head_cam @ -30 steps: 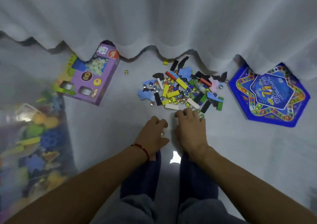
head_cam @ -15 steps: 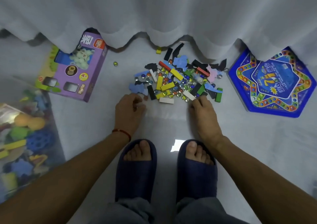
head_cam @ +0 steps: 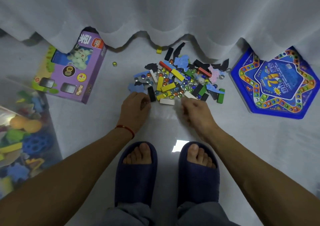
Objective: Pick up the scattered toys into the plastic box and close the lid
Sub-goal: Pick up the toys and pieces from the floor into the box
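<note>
Gathering step: left hand [head_cam: 136,107] and blurred right hand [head_cam: 194,112], fingers curled, contents unclear, at the near edge of the scattered pile of coloured blocks and glass marbles [head_cam: 176,80] on the floor. Next: carry handfuls to the clear plastic box [head_cam: 24,135], far left.

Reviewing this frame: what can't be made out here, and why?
- Plastic box: cut off by the head view's left edge; lid not visible.
- Left hand and right hand: fingers curled and blurred, so whether they hold any pieces is unclear.
- Purple box and blue game board: far edges hidden under the curtain.
- Marbles in the toy pile: too small to count.
</note>
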Action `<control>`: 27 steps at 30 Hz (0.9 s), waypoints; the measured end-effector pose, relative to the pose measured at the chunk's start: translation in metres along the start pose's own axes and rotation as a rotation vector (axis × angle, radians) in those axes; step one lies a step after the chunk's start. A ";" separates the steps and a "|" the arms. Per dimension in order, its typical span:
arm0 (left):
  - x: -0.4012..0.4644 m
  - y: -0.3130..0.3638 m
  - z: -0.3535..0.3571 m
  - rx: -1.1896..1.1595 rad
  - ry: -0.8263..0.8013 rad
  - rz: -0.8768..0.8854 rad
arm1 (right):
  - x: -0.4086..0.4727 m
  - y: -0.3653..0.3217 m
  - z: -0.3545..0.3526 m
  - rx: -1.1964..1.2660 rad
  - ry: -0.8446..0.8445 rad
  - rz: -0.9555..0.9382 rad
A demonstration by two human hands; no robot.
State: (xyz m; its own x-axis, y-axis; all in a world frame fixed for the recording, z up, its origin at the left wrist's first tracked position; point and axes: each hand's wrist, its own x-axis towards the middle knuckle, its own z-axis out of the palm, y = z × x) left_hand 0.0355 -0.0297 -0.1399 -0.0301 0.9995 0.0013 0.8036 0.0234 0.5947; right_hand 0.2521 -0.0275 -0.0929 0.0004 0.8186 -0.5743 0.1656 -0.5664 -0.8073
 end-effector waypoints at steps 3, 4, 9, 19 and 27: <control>-0.011 0.010 -0.010 -0.341 0.036 -0.339 | 0.017 0.003 0.019 -0.764 0.023 -0.351; -0.013 0.011 -0.014 -0.484 0.037 -0.459 | 0.022 0.005 0.022 -0.882 0.028 -0.407; 0.005 0.013 -0.043 -1.178 0.105 -0.973 | 0.031 0.017 0.034 -1.137 0.080 -0.562; 0.026 -0.026 -0.028 0.096 -0.003 -0.298 | -0.009 0.013 0.012 0.208 -0.187 0.104; 0.045 -0.027 -0.024 0.168 -0.126 -0.256 | -0.023 0.014 0.013 0.141 -0.220 0.028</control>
State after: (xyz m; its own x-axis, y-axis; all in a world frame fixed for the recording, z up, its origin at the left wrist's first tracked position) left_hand -0.0016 0.0144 -0.1366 -0.1783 0.9551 -0.2368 0.8665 0.2664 0.4221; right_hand 0.2417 -0.0557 -0.0926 -0.2144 0.7709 -0.5998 0.0297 -0.6086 -0.7929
